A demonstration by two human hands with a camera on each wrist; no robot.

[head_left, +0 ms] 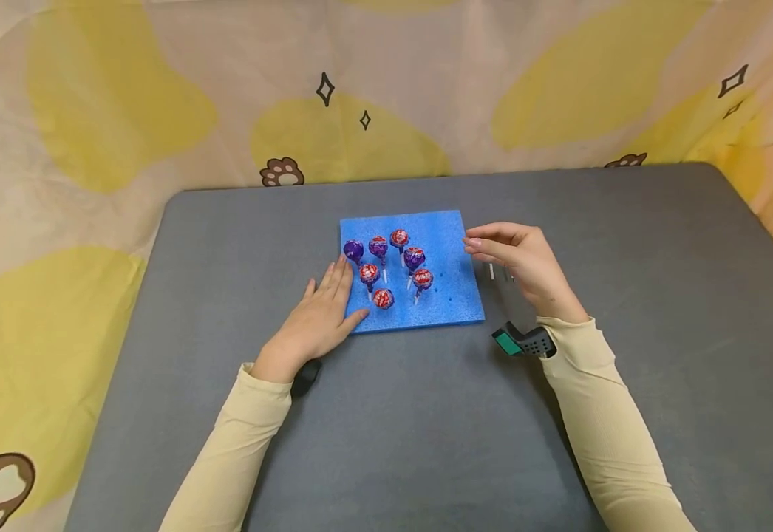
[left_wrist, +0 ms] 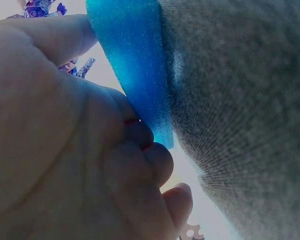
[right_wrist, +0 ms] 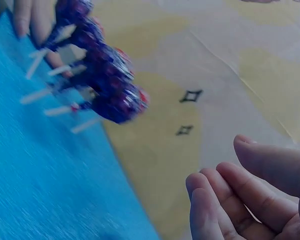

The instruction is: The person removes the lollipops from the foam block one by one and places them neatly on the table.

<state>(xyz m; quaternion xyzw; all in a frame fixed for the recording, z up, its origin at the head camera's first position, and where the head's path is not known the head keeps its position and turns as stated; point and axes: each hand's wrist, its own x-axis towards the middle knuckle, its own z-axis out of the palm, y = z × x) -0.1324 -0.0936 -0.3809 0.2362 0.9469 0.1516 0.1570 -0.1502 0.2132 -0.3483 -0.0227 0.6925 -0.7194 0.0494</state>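
Several lollipops in purple and red wrappers stand by their white sticks in a blue foam board. Along the board's left edge rests my left hand, fingers stretched forward and thumb at the near left corner. The left wrist view shows its fingertips against the side of the foam. Just off the board's right edge hovers my right hand, fingers bent loosely and thumb apart from them in the right wrist view, with nothing between. White sticks show under it, their other ends hidden by the hand.
The board lies on a grey table with rounded far corners. Behind it hangs a pale cloth with yellow patches, stars and paw prints. Each wrist wears a dark strapped device. Small dark holes dot the foam right of the lollipops.
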